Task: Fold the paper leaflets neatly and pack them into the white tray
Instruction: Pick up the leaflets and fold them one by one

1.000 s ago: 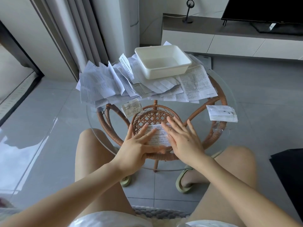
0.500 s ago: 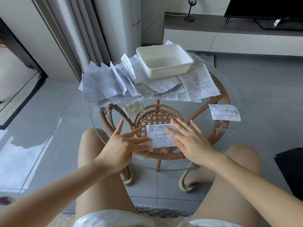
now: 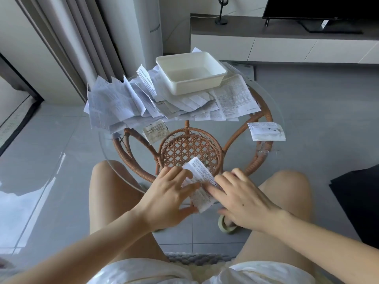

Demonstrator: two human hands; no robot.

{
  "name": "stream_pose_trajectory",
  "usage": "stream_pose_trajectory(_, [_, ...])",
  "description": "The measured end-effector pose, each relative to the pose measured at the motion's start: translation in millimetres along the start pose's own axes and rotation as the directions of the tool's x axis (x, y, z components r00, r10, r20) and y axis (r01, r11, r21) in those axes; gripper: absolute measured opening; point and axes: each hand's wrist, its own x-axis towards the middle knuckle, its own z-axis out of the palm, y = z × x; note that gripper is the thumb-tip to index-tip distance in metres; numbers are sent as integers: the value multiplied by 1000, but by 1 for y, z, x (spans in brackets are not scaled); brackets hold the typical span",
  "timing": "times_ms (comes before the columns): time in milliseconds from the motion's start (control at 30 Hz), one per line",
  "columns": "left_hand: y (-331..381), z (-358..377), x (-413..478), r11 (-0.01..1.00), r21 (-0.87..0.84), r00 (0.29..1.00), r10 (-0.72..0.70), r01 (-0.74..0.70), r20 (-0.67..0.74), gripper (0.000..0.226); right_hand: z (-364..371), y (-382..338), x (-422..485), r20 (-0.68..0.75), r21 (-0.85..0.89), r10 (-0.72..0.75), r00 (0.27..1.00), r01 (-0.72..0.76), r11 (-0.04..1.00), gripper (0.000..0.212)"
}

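Left hand (image 3: 166,193) is pinched on a leaflet (image 3: 202,177), pressed by the flat-fingered right hand (image 3: 244,199), over a glass table (image 3: 231,130) on grey tiles (image 3: 61,130); its long axis is pointed away, slightly leftward.

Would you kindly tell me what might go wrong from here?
The small printed paper leaflet, pinched by the left hand and pressed by the right hand, hangs at the near rim of the round glass tabletop; it may crease crookedly or slip off. The white rectangular plastic tray sits on the loose pile of unfolded leaflets overhanging the left rim; pulling sheets out may shift the tray or spill papers.
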Motion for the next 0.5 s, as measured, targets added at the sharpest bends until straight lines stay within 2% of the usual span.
stream_pose_trajectory(33, [3, 2, -2, 999, 19, 1000, 28, -28, 2, 56, 3, -3, -2, -71, 3, -2, 997, 2, 1000, 29])
stream_pose_trajectory(100, [6, 5, -4, 997, 18, 996, 70, -69, -49, 46, 5, -7, -1, -200, 48, 19, 980, -9, 999, 19])
stream_pose_trajectory(167, [7, 5, -4, 996, -45, 987, 72, -79, -141, 30, 3, -9, 1, -271, 68, 17, 963, 2, 998, 9])
stream_pose_trajectory(233, [5, 6, -6, 992, -105, 981, 49, -69, -185, 25, 3, -9, 3, -296, 93, -8, 955, 37, 995, 15])
stream_pose_trajectory(300, [1, 6, -9, 994, -109, 984, 14, -33, -175, 26, 5, -6, 6, -298, 222, 2, 955, 67, 973, 21])
stream_pose_trajectory(400, [-1, 5, -10, 979, -196, 977, -100, 62, -189, 25, 7, -3, 12, -259, 554, 168, 951, 3, 833, 27])
stream_pose_trajectory(500, [6, 6, -4, 915, -307, 901, -344, 260, -263, 36, 7, 1, 24, -175, 696, 368, 913, -149, 702, 29])
